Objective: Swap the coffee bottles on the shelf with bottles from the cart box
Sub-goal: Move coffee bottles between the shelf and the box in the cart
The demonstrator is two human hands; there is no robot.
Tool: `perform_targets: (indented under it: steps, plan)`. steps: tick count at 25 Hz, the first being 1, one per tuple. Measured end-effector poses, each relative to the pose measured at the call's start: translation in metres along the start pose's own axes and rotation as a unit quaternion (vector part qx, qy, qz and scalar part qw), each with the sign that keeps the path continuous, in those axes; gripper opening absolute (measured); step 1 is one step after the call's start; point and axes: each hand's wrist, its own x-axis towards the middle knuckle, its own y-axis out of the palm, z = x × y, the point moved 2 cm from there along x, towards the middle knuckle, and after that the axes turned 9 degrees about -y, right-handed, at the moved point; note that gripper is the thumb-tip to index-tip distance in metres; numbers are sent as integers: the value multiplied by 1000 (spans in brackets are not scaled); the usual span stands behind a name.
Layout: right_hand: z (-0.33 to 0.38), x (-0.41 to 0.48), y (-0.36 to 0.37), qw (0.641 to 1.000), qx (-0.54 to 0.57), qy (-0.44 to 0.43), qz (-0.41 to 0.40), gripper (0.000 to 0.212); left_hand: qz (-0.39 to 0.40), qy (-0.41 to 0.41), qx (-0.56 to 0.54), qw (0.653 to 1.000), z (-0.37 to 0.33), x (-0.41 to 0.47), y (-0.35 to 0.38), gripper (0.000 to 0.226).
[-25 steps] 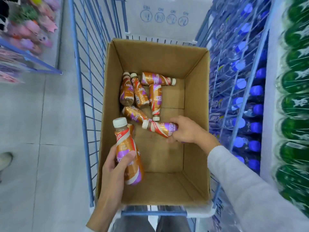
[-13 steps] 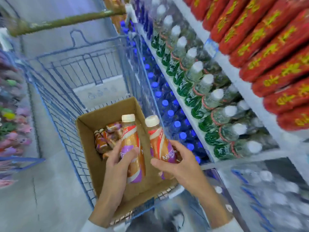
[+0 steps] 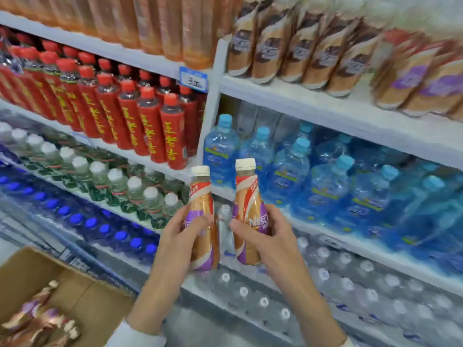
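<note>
My left hand [image 3: 175, 236] grips an upright orange-and-purple coffee bottle [image 3: 201, 204] with a cream cap. Beside it, my right hand [image 3: 273, 236] holds a second coffee bottle [image 3: 246, 196] of the same kind, also upright. Both bottles are raised in front of the shelves, about level with the blue water bottles. The cardboard cart box [image 3: 75, 291] sits at lower left with several more coffee bottles [image 3: 40, 319] lying inside. Rows of brown and purple coffee bottles [image 3: 325, 53] stand on the upper right shelf [image 3: 350, 113], blurred.
Red tea bottles [image 3: 150, 126] fill the shelf at left, with green-labelled bottles [image 3: 112, 181] and blue-capped bottles [image 3: 100, 226] below. Blue water bottles [image 3: 325, 179] stand at centre right and clear white-capped bottles [image 3: 325, 284] on the lowest shelf. A price tag [image 3: 194, 80] hangs on a shelf edge.
Both hands lifted a coffee bottle each out of the cart box and raised them upright. My view swung from the box up to the shelves.
</note>
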Motion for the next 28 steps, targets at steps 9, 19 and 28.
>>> perform_targets:
  steps: [9,19,28]
  plan:
    - [47,-81,-233,983,22,-53,-176,24,177,31,63,982,9,-79,234,24]
    - [125,-1,-357,942,-38,-149,-299,36,319,180,91,926,-84,-68,416,21]
    - [151,92,-439,939,-96,-177,-279,60,274,311,233,880,-106,2,514,71]
